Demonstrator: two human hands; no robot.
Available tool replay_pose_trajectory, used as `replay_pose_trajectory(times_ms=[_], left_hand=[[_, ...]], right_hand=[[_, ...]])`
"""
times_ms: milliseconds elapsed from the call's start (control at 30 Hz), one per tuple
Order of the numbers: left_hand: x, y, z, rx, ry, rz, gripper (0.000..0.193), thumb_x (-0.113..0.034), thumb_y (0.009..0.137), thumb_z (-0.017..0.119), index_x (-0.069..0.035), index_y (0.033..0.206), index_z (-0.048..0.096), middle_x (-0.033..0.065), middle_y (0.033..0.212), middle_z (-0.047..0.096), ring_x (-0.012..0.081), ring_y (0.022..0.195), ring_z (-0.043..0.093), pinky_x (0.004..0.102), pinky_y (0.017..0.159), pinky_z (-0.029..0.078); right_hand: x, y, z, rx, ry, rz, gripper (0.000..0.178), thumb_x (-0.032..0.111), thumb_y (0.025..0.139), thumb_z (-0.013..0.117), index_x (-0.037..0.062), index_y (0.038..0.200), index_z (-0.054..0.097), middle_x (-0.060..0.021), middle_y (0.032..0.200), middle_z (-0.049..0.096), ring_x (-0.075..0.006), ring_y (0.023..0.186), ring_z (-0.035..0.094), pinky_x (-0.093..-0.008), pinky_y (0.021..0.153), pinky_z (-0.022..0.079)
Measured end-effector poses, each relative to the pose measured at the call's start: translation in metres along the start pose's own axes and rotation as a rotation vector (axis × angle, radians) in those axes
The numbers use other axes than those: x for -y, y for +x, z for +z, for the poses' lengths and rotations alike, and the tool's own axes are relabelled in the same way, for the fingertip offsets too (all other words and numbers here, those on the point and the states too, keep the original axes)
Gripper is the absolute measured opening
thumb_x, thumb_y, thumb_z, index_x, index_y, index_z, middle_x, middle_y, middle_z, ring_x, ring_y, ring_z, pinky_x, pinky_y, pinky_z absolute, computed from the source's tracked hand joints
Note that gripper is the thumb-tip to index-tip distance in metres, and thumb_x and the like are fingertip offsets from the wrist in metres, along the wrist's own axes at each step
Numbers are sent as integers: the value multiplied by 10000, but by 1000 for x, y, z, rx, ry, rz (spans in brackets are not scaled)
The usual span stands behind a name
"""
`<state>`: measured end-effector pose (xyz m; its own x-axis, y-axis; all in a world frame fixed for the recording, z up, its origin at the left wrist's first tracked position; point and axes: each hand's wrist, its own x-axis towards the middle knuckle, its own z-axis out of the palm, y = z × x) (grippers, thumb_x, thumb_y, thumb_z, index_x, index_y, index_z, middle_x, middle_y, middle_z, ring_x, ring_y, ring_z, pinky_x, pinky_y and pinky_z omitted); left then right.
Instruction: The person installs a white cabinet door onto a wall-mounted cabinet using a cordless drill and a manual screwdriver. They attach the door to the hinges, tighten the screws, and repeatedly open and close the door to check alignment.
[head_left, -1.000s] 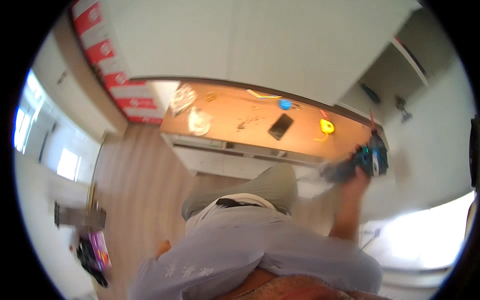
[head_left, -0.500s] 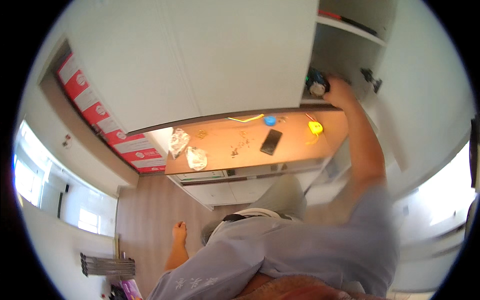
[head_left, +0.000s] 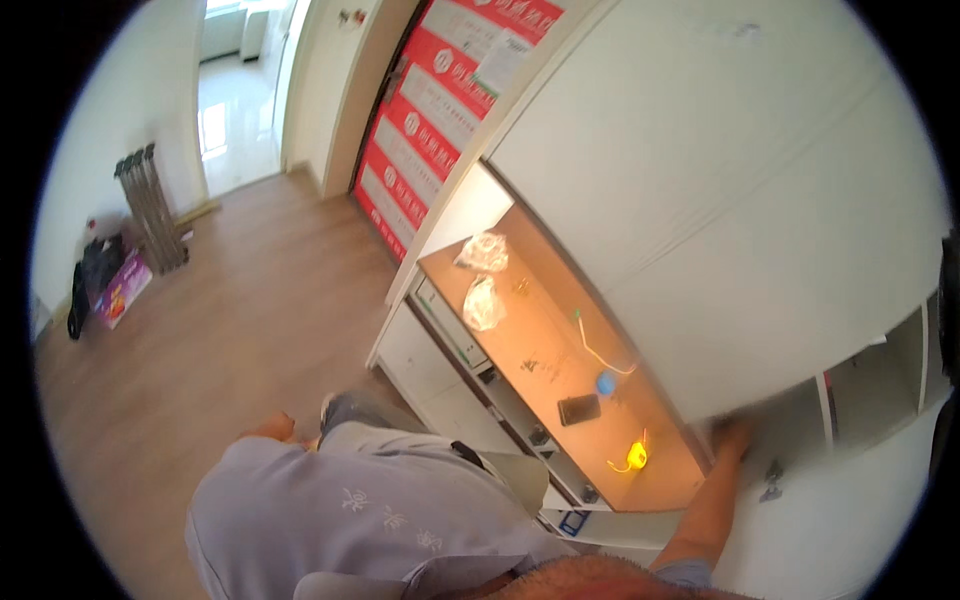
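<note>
My right arm reaches to the lower right, into the open cabinet compartment. There my right hand (head_left: pixel 733 438) is smeared by motion at the front edge, beside a dark blur; its fingers and any hold are hidden. At my left side, low over the floor, hangs my left hand (head_left: pixel 272 428), partly covered by my sleeve. No object shows in it, and its fingers are not clear. On the lit wooden counter nearest my right hand lie a yellow tape measure (head_left: pixel 637 456), a dark phone (head_left: pixel 579 409) and a blue round item (head_left: pixel 605 383).
Two clear plastic bags (head_left: pixel 484 303) and small scattered hardware (head_left: pixel 530 366) lie farther along the counter. White cabinet doors (head_left: pixel 720 220) hang above it. A red-and-white wrapped door (head_left: pixel 430 130) stands beyond. A grey folded rack (head_left: pixel 150 205) leans at the far left wall.
My view has swung left, bringing the door and floor further in. My right hand stays at the cabinet compartment; the teal-and-black power tool it gripped there no longer shows clearly.
</note>
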<state>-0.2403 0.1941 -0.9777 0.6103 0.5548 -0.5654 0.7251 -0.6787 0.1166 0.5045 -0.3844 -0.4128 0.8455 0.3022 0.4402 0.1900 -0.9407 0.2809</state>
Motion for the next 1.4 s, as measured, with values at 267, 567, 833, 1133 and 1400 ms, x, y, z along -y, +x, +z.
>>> replay_pose_trajectory(times_ms=[267,567,833,1133,1400], left_hand=[[-23,14,15,-141,-556,-156,300,-215,934,570,-25,1107,724,215,1150,700,380,1117,653,455,944,537],[-60,80,27,-166,-799,2,347,-269,881,622,-18,1088,743,246,1112,703,420,1058,670,481,924,538],[-50,88,25,-204,-778,-92,314,-237,951,529,-14,1028,736,257,1084,694,416,1030,664,500,880,518],[-16,117,-11,-158,-794,-342,299,-270,895,653,-8,1010,740,241,1047,716,419,994,688,501,828,541],[3,150,-51,-212,-793,-310,290,-260,889,662,-3,997,742,248,1026,718,427,970,693,505,815,546]], right_hand=[[-99,33,31,-170,-247,-289,408,341,913,635,-16,1103,691,-239,1145,697,-457,1050,656,-516,890,530],[-111,88,-72,-202,-379,-313,394,344,919,612,4,1087,718,-258,1137,696,-456,1059,657,-516,898,529],[-58,-10,-43,-95,-355,49,453,398,955,556,71,1248,667,-205,1304,639,-418,1182,610,-511,973,507],[59,-6,-82,182,-198,308,600,468,1012,480,141,1513,432,-108,1517,476,-297,1368,490,-479,1084,429],[69,-24,-84,255,-367,401,686,534,989,502,122,1529,409,-146,1527,459,-317,1392,471,-475,1076,439]])
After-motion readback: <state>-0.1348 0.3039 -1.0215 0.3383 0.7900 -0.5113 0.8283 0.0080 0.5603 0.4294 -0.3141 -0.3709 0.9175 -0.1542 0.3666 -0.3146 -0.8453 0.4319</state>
